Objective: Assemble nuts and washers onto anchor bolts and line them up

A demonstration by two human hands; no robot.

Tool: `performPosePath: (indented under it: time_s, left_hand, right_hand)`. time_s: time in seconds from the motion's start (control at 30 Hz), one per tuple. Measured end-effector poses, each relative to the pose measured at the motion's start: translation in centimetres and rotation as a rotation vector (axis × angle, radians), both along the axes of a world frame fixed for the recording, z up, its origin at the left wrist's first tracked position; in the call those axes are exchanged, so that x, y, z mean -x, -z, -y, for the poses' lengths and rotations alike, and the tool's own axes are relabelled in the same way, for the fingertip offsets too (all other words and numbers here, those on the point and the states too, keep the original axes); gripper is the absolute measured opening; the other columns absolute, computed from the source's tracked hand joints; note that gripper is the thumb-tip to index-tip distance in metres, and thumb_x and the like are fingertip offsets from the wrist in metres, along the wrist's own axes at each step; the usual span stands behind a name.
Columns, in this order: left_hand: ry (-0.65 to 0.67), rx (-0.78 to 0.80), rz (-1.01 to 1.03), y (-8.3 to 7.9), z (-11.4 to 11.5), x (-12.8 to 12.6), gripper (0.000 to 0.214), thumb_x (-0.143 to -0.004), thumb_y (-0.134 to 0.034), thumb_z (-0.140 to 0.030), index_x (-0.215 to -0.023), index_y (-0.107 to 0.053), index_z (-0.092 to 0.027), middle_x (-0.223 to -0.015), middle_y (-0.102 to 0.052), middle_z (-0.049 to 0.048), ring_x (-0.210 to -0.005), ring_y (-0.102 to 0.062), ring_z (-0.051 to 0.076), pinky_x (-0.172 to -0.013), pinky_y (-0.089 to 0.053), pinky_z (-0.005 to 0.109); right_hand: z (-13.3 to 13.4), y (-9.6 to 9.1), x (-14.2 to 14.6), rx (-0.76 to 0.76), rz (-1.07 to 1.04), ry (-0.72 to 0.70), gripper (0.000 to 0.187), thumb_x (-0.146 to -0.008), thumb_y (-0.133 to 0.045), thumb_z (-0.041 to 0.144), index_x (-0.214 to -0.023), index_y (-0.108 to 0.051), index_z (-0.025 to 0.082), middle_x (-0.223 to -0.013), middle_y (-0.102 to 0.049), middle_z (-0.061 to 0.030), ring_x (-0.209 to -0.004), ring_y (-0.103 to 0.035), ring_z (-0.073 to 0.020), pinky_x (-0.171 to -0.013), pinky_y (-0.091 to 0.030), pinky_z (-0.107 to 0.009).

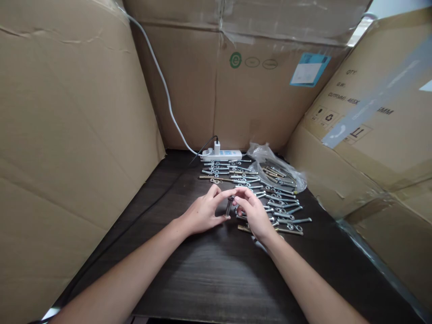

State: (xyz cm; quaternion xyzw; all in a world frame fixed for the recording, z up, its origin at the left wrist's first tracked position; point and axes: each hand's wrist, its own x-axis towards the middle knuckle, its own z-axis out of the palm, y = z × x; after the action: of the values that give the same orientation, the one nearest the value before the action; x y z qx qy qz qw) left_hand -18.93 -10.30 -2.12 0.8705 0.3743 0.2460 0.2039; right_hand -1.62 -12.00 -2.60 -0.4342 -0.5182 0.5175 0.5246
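Between my two hands a metal bolt (pixel 228 207) stands nearly upright, a little tilted, above the dark table. My left hand (pixel 205 210) grips it, with the thumb at its lower end and the index finger reaching over its top. At the upper end, the fingers of my right hand (pixel 251 211) are pinched together; a small dark piece shows there, too small to name. Just beyond and to the right of my hands lie rows of bolts (pixel 286 216) with loose washers and nuts (pixel 289 227) beside them. My right hand covers part of these rows.
Behind the rows sits a white power strip (pixel 222 155) with a plug and a black cable (pixel 162 192) running left. A clear plastic bag (pixel 270 157) with more bolts lies at the back right. Cardboard walls (pixel 189 90) enclose the dark table (pixel 202 279) on three sides.
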Motion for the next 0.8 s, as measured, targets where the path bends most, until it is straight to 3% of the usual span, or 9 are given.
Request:
performPosePath:
  time_s: [0.07, 0.2, 0.43, 0.6, 0.8]
  left_hand:
    - [0.014, -0.007, -0.001, -0.08, 0.05, -0.03, 0.073, -0.076, -0.067, -0.028, -0.137, -0.029, -0.040, -0.098, -0.042, -0.0005, -0.079, -0.052, 0.013, -0.072, -0.048, 0.028]
    - [0.018, -0.002, -0.019, -0.11, 0.00, 0.02, 0.074, -0.076, -0.068, -0.029, -0.137, -0.028, -0.041, -0.101, -0.042, -0.0001, -0.082, -0.053, 0.014, -0.075, -0.048, 0.029]
    - [-0.001, 0.004, -0.031, 0.15, -0.18, 0.14, 0.071, -0.075, -0.068, -0.031, -0.135, -0.032, -0.039, -0.103, -0.042, 0.0003, -0.082, -0.054, 0.015, -0.075, -0.049, 0.030]
    - [0.015, 0.010, -0.048, -0.08, -0.01, -0.03, 0.074, -0.076, -0.067, -0.031, -0.137, -0.027, -0.042, -0.101, -0.043, -0.0003, -0.080, -0.054, 0.014, -0.074, -0.049, 0.029]
    - [0.018, 0.031, -0.039, -0.06, 0.01, -0.05, 0.073, -0.076, -0.067, -0.026, -0.137, -0.029, -0.041, -0.102, -0.043, -0.0004, -0.080, -0.054, 0.014, -0.075, -0.049, 0.029]
  right_hand:
    - [-0.09, -0.04, -0.10, 0.022, -0.003, -0.024, 0.023, -0.077, -0.056, 0.035, -0.094, -0.062, 0.020, -0.087, -0.058, -0.0027, -0.074, -0.050, -0.0155, -0.052, -0.038, -0.023]
    - [-0.30, -0.04, -0.30, 0.069, 0.049, -0.045, 0.023, -0.076, -0.056, 0.036, -0.089, -0.065, 0.020, -0.078, -0.058, -0.0012, -0.061, -0.046, -0.0127, -0.052, -0.037, -0.025]
    - [-0.16, -0.01, -0.24, -0.014, 0.104, 0.038, 0.017, -0.073, -0.061, 0.032, -0.080, -0.050, 0.021, -0.078, -0.052, 0.0016, -0.066, -0.047, -0.0130, -0.055, -0.038, -0.024]
    - [-0.21, -0.19, -0.38, 0.073, 0.112, -0.039, 0.018, -0.076, -0.051, 0.031, -0.088, -0.061, 0.021, -0.079, -0.056, -0.0002, -0.069, -0.049, -0.0150, -0.057, -0.038, -0.025]
    - [-0.24, -0.01, -0.40, 0.111, 0.072, -0.059, 0.020, -0.075, -0.053, 0.031, -0.086, -0.065, 0.020, -0.078, -0.058, 0.0002, -0.062, -0.046, -0.0129, -0.056, -0.037, -0.025]
